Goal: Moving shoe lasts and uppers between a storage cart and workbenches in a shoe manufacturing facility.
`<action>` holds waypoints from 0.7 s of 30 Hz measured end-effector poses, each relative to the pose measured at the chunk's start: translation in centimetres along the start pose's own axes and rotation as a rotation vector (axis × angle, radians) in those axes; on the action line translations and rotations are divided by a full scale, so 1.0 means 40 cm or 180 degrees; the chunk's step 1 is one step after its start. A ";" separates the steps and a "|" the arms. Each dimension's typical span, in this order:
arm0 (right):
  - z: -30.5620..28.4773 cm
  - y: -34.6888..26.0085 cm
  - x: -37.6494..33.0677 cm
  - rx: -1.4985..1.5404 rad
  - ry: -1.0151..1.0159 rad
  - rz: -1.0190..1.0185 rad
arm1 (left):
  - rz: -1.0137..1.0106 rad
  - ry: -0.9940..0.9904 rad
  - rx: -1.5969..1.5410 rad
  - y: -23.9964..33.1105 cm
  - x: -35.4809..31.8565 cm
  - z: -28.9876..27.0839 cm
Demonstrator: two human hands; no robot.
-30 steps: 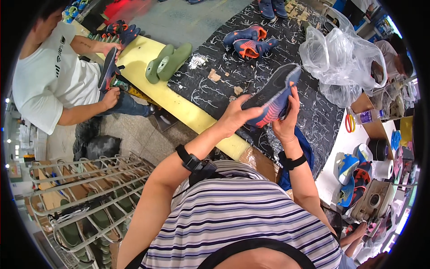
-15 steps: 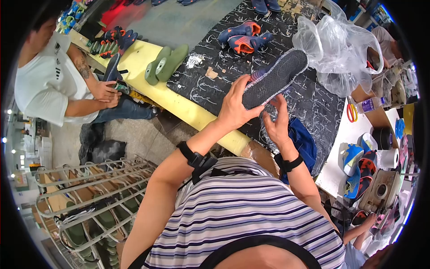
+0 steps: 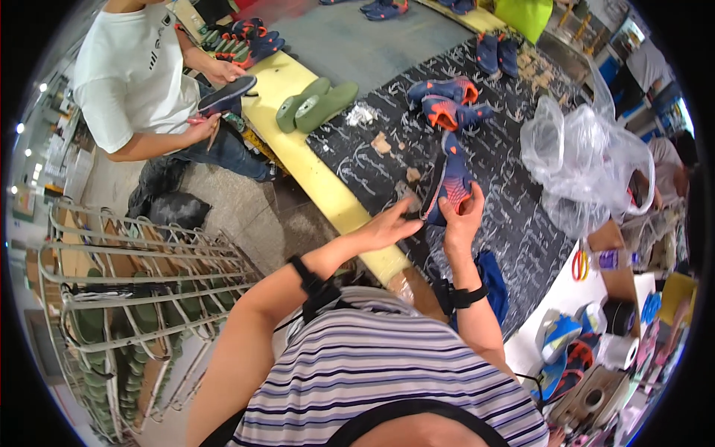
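I hold a navy and orange shoe (image 3: 449,181) on its side over the black, chalk-marked table (image 3: 514,216). My right hand (image 3: 463,216) grips it from below at the heel end. My left hand (image 3: 387,226) pinches the edge of its dark sole on the left. Both wrists wear black bands. A finished pair of the same navy and orange shoes (image 3: 445,102) lies farther back on the table.
A person in a white shirt (image 3: 130,71) sits at the upper left working on a dark sole (image 3: 226,94) at a yellow bench (image 3: 298,141) with two green insoles (image 3: 316,106). A clear plastic bag (image 3: 588,167) lies right. A wire rack (image 3: 126,298) of green soles stands left. Scissors (image 3: 580,264) and more shoes (image 3: 566,346) sit lower right.
I have turned the shoe from sole-up to lying on its side and lowered it toward the table. My left hand has shifted to its sole edge.
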State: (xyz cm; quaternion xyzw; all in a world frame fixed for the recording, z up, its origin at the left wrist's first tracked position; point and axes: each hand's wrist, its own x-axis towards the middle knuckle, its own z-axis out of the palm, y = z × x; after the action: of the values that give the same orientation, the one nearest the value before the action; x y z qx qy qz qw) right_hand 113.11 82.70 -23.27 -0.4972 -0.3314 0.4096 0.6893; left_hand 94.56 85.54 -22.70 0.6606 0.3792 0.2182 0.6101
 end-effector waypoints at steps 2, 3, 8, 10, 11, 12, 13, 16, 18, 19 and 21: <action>-0.006 0.028 0.057 -0.1229 0.0285 -0.0296 | -0.0392 0.0044 0.0162 -0.045 -0.090 -0.050; -0.012 0.045 0.092 -0.1218 0.0233 -0.0330 | -0.0651 0.0017 0.0289 -0.065 -0.145 -0.089; 0.010 0.123 0.255 -0.4094 -0.0845 -0.0750 | -0.1947 0.1297 0.1159 -0.321 -0.548 -0.164; 0.052 0.150 0.328 -0.4276 -0.0873 -0.0920 | -0.2540 0.1673 0.0992 -0.370 -0.728 -0.140; 0.077 0.157 0.366 -0.4353 -0.0800 -0.1018 | -0.2936 0.1935 0.0960 -0.379 -0.810 -0.103; 0.092 0.166 0.406 -0.4611 -0.0780 -0.1276 | -0.3331 0.2189 0.0906 -0.386 -0.884 -0.060; 0.114 0.173 0.453 -0.4831 -0.0769 -0.1559 | -0.3424 0.2359 0.0799 -0.416 -0.952 -0.017; 0.124 0.179 0.573 -0.5792 -0.0489 -0.1558 | -0.3876 0.2765 -0.0308 -0.475 -1.092 0.099; 0.154 0.120 0.554 -0.4828 -0.0590 -0.1134 | -0.3718 0.2879 0.0107 -0.473 -1.116 0.162; 0.197 0.037 0.490 -0.4884 -0.0759 -0.1389 | -0.3566 0.2979 0.0407 -0.467 -1.109 0.180; 0.139 0.054 0.457 -0.4592 -0.0314 -0.2231 | -0.3175 0.2802 0.0751 -0.518 -1.093 0.148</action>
State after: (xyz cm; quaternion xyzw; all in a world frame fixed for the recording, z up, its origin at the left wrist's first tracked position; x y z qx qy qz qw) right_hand 115.91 101.72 -22.85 -0.6684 -0.6813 -0.1242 0.2712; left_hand 67.15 47.53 -36.16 0.3182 0.8732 0.1164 0.3502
